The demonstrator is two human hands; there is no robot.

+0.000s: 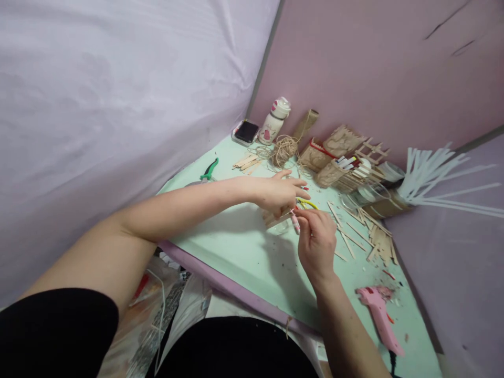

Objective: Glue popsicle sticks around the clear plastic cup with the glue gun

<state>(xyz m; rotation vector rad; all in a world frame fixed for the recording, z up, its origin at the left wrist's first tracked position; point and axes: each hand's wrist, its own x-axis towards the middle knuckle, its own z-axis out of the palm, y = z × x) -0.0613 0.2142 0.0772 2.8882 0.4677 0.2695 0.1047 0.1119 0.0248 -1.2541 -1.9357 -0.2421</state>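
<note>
My left hand (pixel 280 193) reaches across the table. Its outer fingers are spread while the thumb and index finger close down on a small pale wooden piece (pixel 271 219). Close beside it, my right hand (pixel 318 237) is closed in a pinch around a thin pink-and-white object (pixel 295 222), whose kind I cannot make out. The tip of this object is near the left fingertips, partly hidden by the fingers. Yellow curved handles (pixel 307 202), probably of a tool, show just behind both hands. Something clear lies under the wooden piece.
A pink glue gun (pixel 380 317) lies at the right. Loose wooden sticks (pixel 354 236) spread behind my right hand. At the back stand a white bottle (pixel 273 122), twine (pixel 285 151), wooden holders (pixel 329 172) and white strips (pixel 429 176). Green-handled pliers (pixel 210 169) lie left; a phone (pixel 247 131) sits behind.
</note>
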